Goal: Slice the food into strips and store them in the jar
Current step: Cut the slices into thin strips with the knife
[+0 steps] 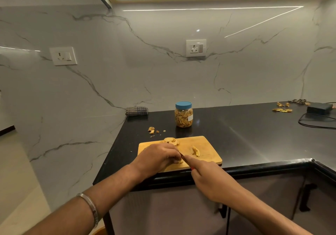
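The left hand (pixel 160 155) curls over a pale food piece (pixel 179 161) on the cutting board (pixel 209 153), pinning it. The right hand (pixel 209 178) grips a red-handled knife (pixel 186 162) pointing toward 11 o'clock. Cut strips (pixel 196 151) lie at 1 o'clock; the lidded jar (pixel 183 114) stands at 12, scraps (pixel 152 130) at 11.

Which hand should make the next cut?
Right hand: it already holds the red-handled knife, while the left hand pins the food piece on the cutting board.
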